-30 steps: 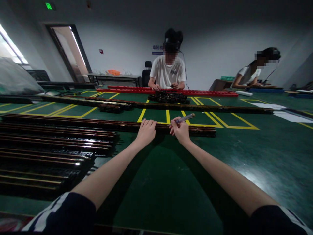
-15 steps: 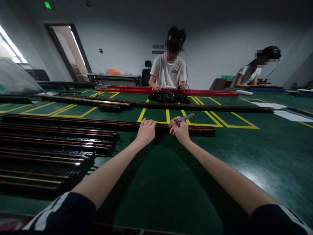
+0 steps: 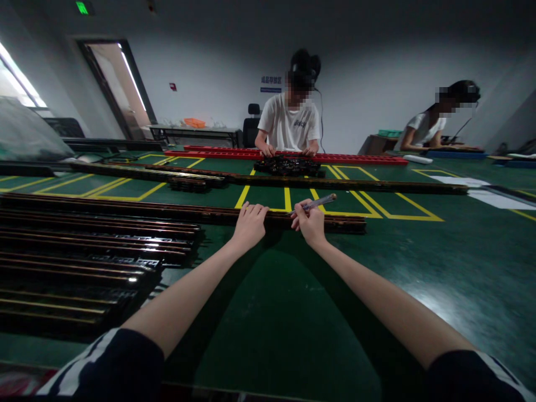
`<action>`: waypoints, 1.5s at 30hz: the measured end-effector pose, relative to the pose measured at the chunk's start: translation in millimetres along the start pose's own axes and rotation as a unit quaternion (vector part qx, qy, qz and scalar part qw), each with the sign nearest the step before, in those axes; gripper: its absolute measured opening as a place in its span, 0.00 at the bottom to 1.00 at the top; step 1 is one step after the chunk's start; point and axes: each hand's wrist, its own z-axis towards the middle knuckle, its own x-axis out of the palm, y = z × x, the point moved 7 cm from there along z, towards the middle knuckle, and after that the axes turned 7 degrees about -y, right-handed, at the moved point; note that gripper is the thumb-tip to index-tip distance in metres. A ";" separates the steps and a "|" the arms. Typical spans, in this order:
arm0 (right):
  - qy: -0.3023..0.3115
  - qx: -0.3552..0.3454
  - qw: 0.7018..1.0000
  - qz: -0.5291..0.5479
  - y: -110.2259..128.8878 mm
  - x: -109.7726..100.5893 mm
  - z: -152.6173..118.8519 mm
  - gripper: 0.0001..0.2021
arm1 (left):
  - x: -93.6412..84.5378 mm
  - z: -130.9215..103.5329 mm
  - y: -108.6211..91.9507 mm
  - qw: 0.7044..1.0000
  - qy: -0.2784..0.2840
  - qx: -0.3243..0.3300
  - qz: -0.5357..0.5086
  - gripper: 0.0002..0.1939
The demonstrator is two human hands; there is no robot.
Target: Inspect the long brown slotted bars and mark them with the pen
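A long dark rail with copper-coloured lines lies crosswise on the green table in front of me. My left hand is closed over it, fingers side by side on its top and far edge. In my right hand a pen is pinched, its back end pointing up to the right. The pen's tip is down at the rail and mostly hidden by my fingers.
More dark rails lie stacked at the left. Beyond yellow tape markings runs another long rail. Across the table, a person handles a pile of black parts by red slotted strips. Another person sits far right.
My right hand and the pen have shifted slightly to the right. The rail's right end sits a little further left. The person opposite has lowered one hand towards the black parts.
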 end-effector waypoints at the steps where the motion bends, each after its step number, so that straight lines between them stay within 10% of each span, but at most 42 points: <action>1: 0.001 -0.002 1.000 -0.002 -0.2 -0.4 0.1 0.20 | 0.0 -0.1 0.0 1.000 0.000 0.000 0.000 0.24; 45: 0.017 -0.006 1.000 0.006 0.0 1.1 0.1 0.20 | 9.2 1.3 6.6 0.998 0.024 -0.010 -0.059 0.26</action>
